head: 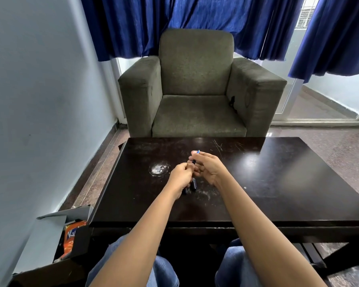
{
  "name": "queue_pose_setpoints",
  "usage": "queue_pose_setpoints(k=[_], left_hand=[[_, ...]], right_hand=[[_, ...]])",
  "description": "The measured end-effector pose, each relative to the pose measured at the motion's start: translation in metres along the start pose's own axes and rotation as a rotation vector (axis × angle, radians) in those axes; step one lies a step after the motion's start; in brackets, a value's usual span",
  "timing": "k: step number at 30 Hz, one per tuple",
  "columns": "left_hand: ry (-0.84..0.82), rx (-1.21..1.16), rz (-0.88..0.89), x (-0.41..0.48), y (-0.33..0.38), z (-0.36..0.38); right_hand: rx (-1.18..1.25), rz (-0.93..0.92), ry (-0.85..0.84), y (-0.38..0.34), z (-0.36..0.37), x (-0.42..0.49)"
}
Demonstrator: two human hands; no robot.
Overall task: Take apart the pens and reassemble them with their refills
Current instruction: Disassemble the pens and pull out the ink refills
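Note:
Above the middle of the dark wooden table [278, 193], my right hand [208, 168] grips a blue pen [195, 157] whose tip sticks out past my fingers. My left hand [181, 176] pinches the pen's near end, right against my right hand. Two dark pen parts [193, 184] lie on the table just below my hands, one partly hidden by my left wrist.
A grey-green armchair [197, 85] stands behind the table's far edge. A whitish round stain [159, 169] marks the table left of my hands. An open cardboard box [66, 230] with an orange packet sits on the floor at the left. Blue curtains hang behind.

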State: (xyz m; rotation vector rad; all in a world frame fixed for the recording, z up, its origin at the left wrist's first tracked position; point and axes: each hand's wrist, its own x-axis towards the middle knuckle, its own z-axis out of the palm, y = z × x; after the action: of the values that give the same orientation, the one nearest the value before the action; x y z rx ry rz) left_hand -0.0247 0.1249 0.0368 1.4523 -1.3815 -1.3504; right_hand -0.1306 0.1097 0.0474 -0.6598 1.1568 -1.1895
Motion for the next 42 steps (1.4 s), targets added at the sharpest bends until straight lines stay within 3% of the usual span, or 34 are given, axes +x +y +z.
queue_pose_setpoints(k=[11, 21, 28, 31, 33, 38, 42], left_hand=[[-0.03, -0.053, -0.029, 0.01, -0.002, -0.008], [-0.034, 0.016, -0.043, 0.02, -0.001, -0.005], [-0.08, 0.17, -0.093, 0.016, -0.004, -0.012], [-0.042, 0.213, -0.15, 0.018, -0.006, -0.015], [-0.007, 0.194, -0.17, 0.02, -0.006, -0.018], [0.039, 0.141, -0.171, 0.019, -0.005, -0.021], [0.049, 0.135, -0.166, 0.019, -0.005, -0.022]], right_hand=[[0.04, 0.041, -0.007, -0.003, -0.002, 0.012], [0.143, 0.039, 0.096, -0.007, -0.001, 0.024], [0.534, -0.024, 0.363, -0.009, -0.021, 0.034], [0.566, -0.01, 0.444, -0.001, -0.033, 0.038], [0.337, 0.017, 0.436, 0.01, -0.042, 0.043], [-0.672, 0.12, 0.322, 0.046, -0.047, 0.048], [-0.965, 0.079, 0.38, 0.06, -0.039, 0.046]])
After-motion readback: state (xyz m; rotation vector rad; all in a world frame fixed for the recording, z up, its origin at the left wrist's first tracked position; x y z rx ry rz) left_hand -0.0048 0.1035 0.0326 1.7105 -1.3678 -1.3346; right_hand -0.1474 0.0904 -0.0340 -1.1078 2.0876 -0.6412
